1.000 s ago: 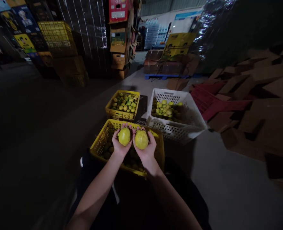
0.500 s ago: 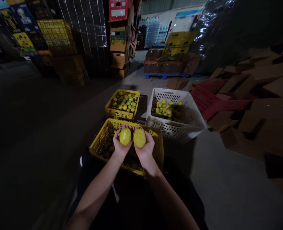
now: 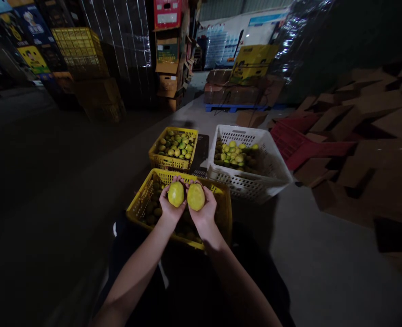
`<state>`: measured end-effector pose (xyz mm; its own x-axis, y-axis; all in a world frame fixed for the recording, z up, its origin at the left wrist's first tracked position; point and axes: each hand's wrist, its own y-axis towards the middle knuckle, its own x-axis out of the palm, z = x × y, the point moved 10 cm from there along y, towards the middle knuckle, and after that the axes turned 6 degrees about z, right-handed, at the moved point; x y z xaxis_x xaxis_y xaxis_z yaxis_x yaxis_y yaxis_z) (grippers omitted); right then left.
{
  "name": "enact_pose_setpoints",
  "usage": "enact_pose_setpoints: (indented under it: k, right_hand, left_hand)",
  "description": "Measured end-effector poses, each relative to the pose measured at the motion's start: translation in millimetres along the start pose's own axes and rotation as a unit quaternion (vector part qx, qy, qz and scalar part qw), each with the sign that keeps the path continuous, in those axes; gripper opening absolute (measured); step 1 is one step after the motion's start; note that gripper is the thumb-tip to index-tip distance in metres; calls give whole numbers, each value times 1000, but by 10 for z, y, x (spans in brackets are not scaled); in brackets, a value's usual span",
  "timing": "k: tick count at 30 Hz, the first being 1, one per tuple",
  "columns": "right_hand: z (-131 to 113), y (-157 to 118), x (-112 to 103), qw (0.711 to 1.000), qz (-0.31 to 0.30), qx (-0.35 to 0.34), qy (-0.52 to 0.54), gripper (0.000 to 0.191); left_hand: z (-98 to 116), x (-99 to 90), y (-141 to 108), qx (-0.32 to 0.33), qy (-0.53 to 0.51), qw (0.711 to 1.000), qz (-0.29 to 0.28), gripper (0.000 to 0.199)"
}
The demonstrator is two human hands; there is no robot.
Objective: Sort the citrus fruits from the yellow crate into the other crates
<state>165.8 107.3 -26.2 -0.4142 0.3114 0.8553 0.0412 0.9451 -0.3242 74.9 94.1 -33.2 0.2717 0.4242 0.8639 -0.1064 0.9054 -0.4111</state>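
My left hand [image 3: 169, 210] cups a yellow-green fruit [image 3: 176, 194], its fingers curled round the fruit's far side. Beside it my right hand [image 3: 207, 210] holds a second yellow fruit [image 3: 196, 196] in the same way. Both hands are over the near yellow crate [image 3: 139, 198], where darker fruits [image 3: 152, 213] lie in shadow. Farther off, a smaller yellow crate [image 3: 156, 160] holds several green and yellow fruits [image 3: 178, 145]. To its right a white crate [image 3: 272, 156] has yellow fruits [image 3: 233, 153] mostly in its left part.
A red crate [image 3: 296, 143] and a heap of cardboard [image 3: 378, 172] lie at the right. Stacked cartons [image 3: 167, 54] rise behind, near a blue pallet [image 3: 233, 108] with boxes on it. More yellow crates [image 3: 78, 47] are stacked at the back left.
Both hands, with their fruits, have shifted slightly to the left. The fruit in my left hand has turned a little. The crates look the same.
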Motion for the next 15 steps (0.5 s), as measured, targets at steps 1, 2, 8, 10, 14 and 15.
enact_pose_setpoints:
  k: [1, 2, 8, 10, 14, 15]
  right_hand:
    - [5, -15, 20, 1000, -6, 6, 3, 6]
    - [9, -30, 37, 1000, -11, 11, 4, 6]
    - [30, -58, 40, 1000, -8, 27, 4, 7]
    - [40, -47, 20, 999, -5, 33, 4, 6]
    - [36, -37, 11, 998, -16, 63, 12, 7]
    - [9, -35, 0, 997, -14, 68, 19, 9]
  left_hand:
    - [-5, 5, -5, -4, -4, 1000, -1, 31]
    - [-8, 5, -9, -7, -5, 1000, 0, 31]
    - [-1, -40, -30, -5, 12, 1000, 10, 29]
    - [-2, -14, -35, -10, -1, 1000, -7, 29]
    - [29, -37, 21, -12, -19, 1000, -13, 27]
    - [29, -102, 53, -14, -17, 1000, 2, 26]
